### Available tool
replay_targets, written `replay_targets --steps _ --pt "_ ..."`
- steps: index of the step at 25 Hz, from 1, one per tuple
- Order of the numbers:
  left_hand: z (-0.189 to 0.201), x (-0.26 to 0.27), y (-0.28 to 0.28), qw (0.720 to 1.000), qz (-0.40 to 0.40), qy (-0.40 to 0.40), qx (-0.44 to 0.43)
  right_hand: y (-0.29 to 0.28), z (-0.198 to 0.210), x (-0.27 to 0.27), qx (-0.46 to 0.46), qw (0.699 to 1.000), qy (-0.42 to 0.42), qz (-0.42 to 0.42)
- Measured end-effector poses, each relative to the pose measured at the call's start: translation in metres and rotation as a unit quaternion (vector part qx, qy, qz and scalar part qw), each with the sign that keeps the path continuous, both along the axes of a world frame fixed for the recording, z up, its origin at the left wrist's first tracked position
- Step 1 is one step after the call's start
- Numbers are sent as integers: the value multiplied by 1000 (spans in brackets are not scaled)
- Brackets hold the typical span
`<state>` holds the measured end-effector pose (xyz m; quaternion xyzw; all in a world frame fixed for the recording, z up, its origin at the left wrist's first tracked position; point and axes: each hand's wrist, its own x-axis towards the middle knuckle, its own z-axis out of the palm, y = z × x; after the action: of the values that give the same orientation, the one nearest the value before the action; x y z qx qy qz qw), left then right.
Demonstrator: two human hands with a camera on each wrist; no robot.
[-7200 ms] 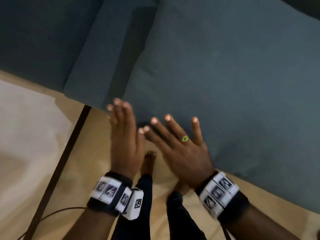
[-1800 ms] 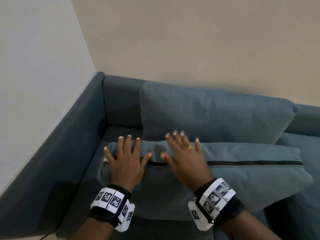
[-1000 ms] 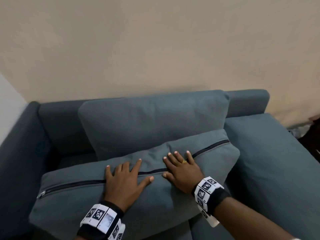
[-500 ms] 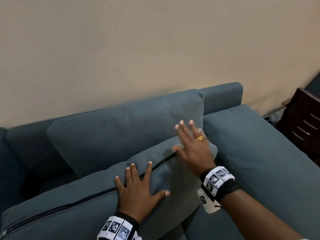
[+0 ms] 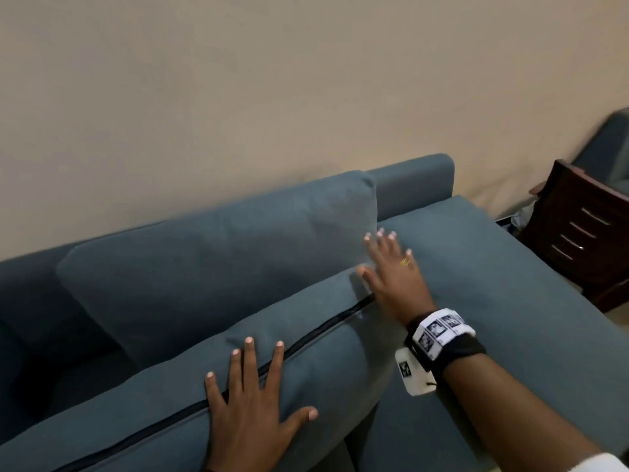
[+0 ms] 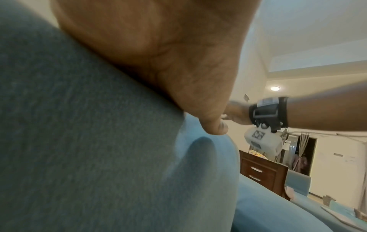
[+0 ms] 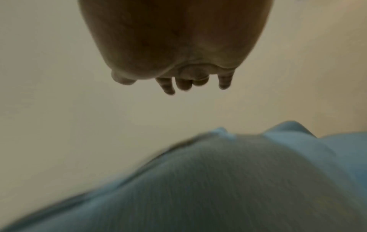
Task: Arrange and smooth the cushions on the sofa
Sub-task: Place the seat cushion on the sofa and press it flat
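Against the beige wall [image 5: 272, 80] the blue sofa [image 5: 418, 178] carries my work: my left hand [image 5: 252, 413] lies flat and spread on the loose zippered cushion [image 5: 323, 373], while my right hand [image 5: 394, 277], fingers straight and holding nothing, hovers past its far end near the back cushion [image 5: 218, 260]. With only one flat palm pinning it, I judge the loose cushion could tip forward off the seat [image 5: 493, 301], or a hard push could knock the back cushion askew.

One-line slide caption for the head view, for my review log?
Left hand presses the zippered cushion flat; open right hand reaches over its far corner.
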<state>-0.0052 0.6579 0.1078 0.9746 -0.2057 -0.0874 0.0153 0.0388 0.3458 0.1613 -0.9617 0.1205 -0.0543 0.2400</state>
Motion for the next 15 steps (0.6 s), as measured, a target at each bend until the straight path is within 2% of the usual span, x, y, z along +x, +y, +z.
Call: replay_targets --steps 1,2,5,6,8,9,10,12,13,14,15 --pt "-2 -2 0 1000 4 0 5 -5 10 -1 30 998 -36 -41" --pt "-2 -3 0 1000 6 2 6 -7 13 -1 32 997 -54 -39" --pt "-3 -11 2 1000 -9 6 11 -6 -16 -18 -68 991 78 83" --pt "-3 -13 2 1000 -18 -1 12 -11 -13 -18 -37 994 75 65" --pt "-4 -14 -1 1000 -16 3 14 -25 7 -14 50 997 -40 -31" --pt "-5 -16 0 1000 -10 3 14 -27 11 -15 51 995 -64 -48" --pt "-4 -17 0 1000 -8 10 12 -20 12 -20 22 998 -53 -13" --pt "-3 -20 2 1000 -15 13 14 -8 -15 -33 -117 986 30 116" --pt "-3 -21 2 1000 -21 3 14 -4 -16 -36 -100 986 54 123" --pt "-1 -21 2 1000 -23 -1 13 -4 -13 -33 -57 994 24 91" --pt "0 -21 1 1000 -24 2 11 -5 -4 -32 -2 998 -41 37"
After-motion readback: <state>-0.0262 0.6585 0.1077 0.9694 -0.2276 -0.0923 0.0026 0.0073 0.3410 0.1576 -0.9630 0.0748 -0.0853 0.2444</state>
